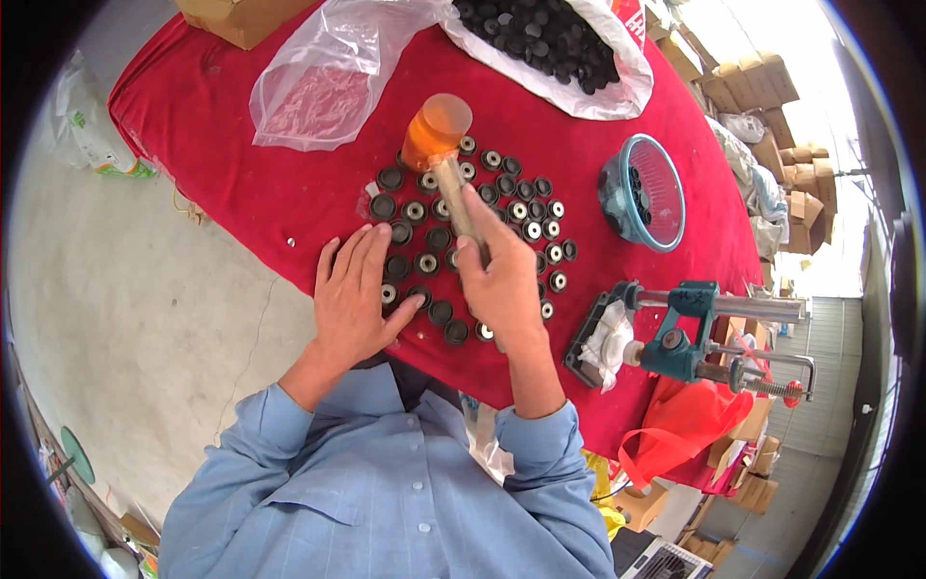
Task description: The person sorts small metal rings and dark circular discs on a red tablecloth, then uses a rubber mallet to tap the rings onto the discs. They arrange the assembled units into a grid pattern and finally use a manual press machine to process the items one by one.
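Note:
My right hand (503, 280) is wrapped round the wooden handle (453, 193) of a mallet with a translucent orange head (437, 130). The head is raised over the far part of a spread of small round black parts, several with shiny metal rings in them. To the left of the mallet, my left hand (355, 294) is open with its fingers stretched out. Its fingertips rest beside a black round part (400, 232), and its thumb tip is at another round part (419, 293) near the front. Some parts are hidden under the mallet and my right hand.
A red cloth (212, 125) covers the table. At the back lie a clear plastic bag (333, 82) and a white sack of black discs (540, 39). On the right stand a blue basket (632, 212) with black parts and a green hand press (680, 338).

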A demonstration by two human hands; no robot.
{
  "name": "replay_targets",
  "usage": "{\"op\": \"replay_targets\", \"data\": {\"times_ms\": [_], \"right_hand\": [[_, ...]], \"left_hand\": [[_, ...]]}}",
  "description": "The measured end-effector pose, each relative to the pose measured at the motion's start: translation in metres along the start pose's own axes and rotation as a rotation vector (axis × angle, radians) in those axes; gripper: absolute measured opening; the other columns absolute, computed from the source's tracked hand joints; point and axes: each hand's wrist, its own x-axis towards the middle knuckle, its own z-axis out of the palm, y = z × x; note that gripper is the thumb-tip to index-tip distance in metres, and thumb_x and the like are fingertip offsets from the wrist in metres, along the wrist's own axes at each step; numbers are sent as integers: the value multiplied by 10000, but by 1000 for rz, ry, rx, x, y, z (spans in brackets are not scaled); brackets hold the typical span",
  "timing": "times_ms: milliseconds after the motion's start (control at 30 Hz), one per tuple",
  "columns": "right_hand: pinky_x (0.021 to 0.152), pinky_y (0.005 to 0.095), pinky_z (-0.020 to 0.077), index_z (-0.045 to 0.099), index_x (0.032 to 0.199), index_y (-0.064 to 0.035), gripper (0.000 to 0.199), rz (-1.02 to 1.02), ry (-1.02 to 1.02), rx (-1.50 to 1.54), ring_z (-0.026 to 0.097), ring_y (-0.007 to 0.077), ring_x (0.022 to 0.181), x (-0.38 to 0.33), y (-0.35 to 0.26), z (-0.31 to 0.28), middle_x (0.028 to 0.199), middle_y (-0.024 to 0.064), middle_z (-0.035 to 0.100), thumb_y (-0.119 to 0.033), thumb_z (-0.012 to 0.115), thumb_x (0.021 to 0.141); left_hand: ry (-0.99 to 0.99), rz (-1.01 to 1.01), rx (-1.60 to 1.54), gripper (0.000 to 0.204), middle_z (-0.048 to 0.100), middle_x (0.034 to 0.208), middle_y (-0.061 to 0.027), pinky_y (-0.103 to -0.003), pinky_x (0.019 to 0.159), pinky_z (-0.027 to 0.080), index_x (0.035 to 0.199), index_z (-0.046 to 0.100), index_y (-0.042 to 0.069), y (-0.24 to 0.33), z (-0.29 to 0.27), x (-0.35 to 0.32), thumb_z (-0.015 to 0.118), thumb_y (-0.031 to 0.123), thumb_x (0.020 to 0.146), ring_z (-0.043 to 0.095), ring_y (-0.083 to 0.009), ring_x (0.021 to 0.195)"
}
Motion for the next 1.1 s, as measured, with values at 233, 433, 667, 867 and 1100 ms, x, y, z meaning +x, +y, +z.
{"op": "replay_targets", "data": {"times_ms": [233,433,667,867,1100], "right_hand": [[974,371,583,543,1597,0,603,311,40,177,767,277,1125,-83,-31,-25,1325,250,742,11,627,1000],[926,343,584,550,1592,7,611,341,-64,184,748,224,1054,-132,-52,-42,1309,230,746,35,633,987],[787,436,587,510,1642,-92,694,-10,-74,45,674,358,833,-110,-53,-4,1054,213,680,11,664,974],[758,446,582,510,1647,-123,687,-55,-10,80,680,362,795,-111,-50,-15,1023,201,667,-3,660,988],[729,487,586,517,1644,-148,716,132,-167,7,697,371,813,-153,-57,-13,1060,192,667,19,675,966]], "left_hand": [[52,-32,-92,1112,536,1588,-218,-579,1257,339,1638,356,-17,-5,2,-7,930,430,796,508,-406,1478],[14,-91,-189,1134,477,1615,-226,-559,1258,342,1636,363,-9,-16,-22,-23,975,359,756,431,-442,1509],[56,-103,-154,1133,477,1611,-224,-546,1245,347,1655,351,8,-22,-12,-30,976,331,766,438,-429,1489],[59,-118,-161,1185,473,1625,-202,-541,1249,337,1670,329,23,-23,-12,-30,995,320,735,426,-418,1498],[-14,-77,-214,1372,426,1683,-184,-545,1261,322,1697,266,25,-22,-22,-32,1034,415,630,400,-411,1533]]}}
